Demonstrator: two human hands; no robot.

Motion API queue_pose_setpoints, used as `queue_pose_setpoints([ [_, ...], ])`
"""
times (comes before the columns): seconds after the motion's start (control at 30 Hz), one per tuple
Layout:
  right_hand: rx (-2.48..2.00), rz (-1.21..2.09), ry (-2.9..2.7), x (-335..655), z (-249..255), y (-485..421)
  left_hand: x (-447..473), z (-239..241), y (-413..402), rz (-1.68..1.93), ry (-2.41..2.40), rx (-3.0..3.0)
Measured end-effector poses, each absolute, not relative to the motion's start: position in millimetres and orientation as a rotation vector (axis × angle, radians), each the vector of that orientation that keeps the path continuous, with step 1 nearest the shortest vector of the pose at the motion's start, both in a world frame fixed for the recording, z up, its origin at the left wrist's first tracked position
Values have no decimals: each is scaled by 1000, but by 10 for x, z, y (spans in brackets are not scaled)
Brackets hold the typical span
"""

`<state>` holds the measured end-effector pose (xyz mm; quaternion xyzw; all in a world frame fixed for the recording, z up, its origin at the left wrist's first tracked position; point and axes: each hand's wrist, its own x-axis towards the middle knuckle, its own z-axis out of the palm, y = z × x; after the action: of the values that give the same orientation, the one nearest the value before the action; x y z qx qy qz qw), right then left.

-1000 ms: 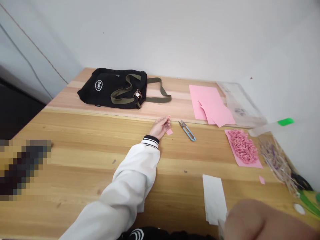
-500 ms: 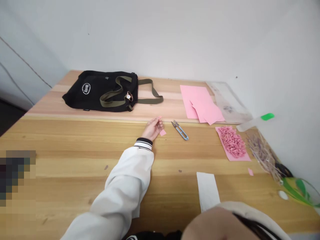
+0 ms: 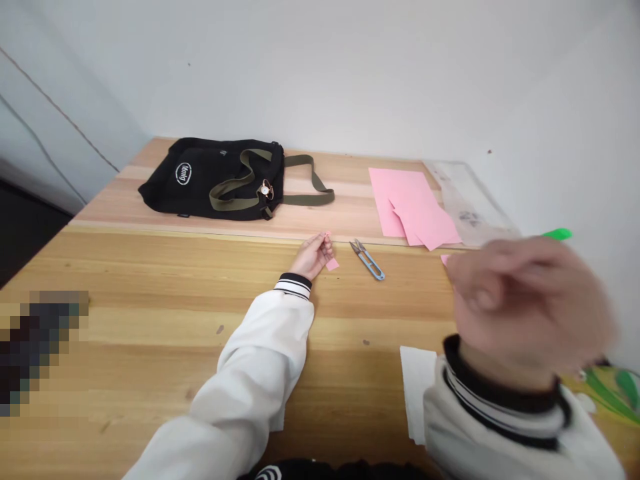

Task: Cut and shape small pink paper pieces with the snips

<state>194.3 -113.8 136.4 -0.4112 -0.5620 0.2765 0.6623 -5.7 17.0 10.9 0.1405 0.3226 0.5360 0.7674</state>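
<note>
My left hand (image 3: 313, 255) rests far out on the wooden table (image 3: 150, 293), fingers pinched on a small pink paper piece (image 3: 327, 235). A second pink scrap (image 3: 333, 265) lies just right of it. Small blue-handled snips (image 3: 369, 260) lie a little further right. My right hand (image 3: 525, 300) is raised close to the camera and smeared by motion, so its fingers cannot be read. It hides the pink sheet with the heap of pink bits; only a corner (image 3: 445, 259) shows.
A black bag (image 3: 215, 177) with olive straps lies at the back left. Pink paper sheets (image 3: 413, 207) and a clear plastic sleeve (image 3: 467, 200) lie at the back right. A white paper slip (image 3: 414, 387) lies near me. Green items (image 3: 613, 390) sit at the right edge.
My right hand has risen from the bottom edge up into the right of the view, now covering the pink heap. The left hand has stayed put.
</note>
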Motion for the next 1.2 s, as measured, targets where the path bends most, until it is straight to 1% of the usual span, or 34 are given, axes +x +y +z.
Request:
queue_pose_setpoints([
  [0.07, -861, 517, -1140, 1462, 1392, -560, -53, 115, 166, 1161, 699, 315],
  [0.13, -1032, 486, -1155, 1235, 1125, -290, -46, 122, 163, 1164, 701, 327],
  [0.27, -1273, 611, -1241, 1159, 383, -126, -34, 138, 159, 1155, 706, 339],
  [0.33, -1353, 621, -1264, 1150, 152, -68, -35, 144, 159, 1157, 710, 343],
  [0.4, -1373, 646, -1389, 1141, 30, -17, -38, 148, 158, 1141, 718, 354],
  [0.57, -1410, 766, -1464, 1172, -71, 44, -47, 150, 153, 1131, 702, 397],
  [1.2, -1364, 876, -1402, 1146, -109, 52, -39, 144, 156, 1130, 733, 425],
])
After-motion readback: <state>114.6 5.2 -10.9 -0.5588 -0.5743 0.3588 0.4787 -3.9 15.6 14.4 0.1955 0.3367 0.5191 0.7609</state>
